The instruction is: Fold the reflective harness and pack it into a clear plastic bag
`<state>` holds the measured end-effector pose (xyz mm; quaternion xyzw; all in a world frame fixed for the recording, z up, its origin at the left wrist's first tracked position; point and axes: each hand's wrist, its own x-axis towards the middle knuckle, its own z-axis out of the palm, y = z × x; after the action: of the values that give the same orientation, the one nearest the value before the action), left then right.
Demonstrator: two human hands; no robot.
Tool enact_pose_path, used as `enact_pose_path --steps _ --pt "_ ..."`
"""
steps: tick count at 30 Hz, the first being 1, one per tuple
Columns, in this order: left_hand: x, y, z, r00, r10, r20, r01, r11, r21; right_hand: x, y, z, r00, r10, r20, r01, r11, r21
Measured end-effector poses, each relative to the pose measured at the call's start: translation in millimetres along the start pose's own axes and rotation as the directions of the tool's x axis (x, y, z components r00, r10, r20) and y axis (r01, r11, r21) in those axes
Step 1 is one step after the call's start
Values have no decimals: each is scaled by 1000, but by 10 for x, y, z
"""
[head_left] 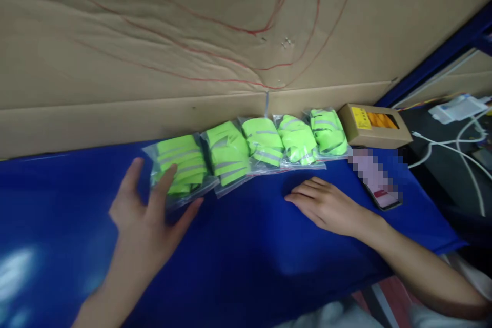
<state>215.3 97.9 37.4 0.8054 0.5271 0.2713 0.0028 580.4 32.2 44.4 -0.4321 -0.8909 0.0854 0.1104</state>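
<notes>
Several clear plastic bags of folded neon-green straps with grey reflective stripes lie in a row on the blue table (246, 256). At the left end of the row is one such bag (180, 166), with my left hand (148, 210) in front of it. The fingers of that hand are spread, and the index finger overlaps the bag's edge; whether it touches cannot be told. My right hand (321, 202) rests on the blue surface below the bag second from the right (296, 141). Its fingers are curled together, with nothing visible in them.
A cardboard wall (154, 61) with red curved lines rises behind the bags. To the right stand a small cardboard box (376, 130) with a yellow label and a phone (378, 182). White cables (438, 143) and a white power strip (459, 107) lie beyond them.
</notes>
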Motion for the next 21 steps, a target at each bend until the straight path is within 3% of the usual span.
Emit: enact_pose_path --steps 4,9,16,21 --pt "-58 126 21 994 94 62 -92 995 -30 -12 67 -60 1000 22 -8 -23 994 -106" --pt "-106 67 103 962 172 211 -171 985 -22 -34 182 -219 992 33 -125 -56 981 -184" --pt "-49 -72 130 960 220 172 -222 975 -10 -13 318 -184 972 45 -231 -81 986 -146" --pt "-73 -208 278 938 304 168 -299 953 -54 10 370 -151 965 68 -254 -84 995 -53"
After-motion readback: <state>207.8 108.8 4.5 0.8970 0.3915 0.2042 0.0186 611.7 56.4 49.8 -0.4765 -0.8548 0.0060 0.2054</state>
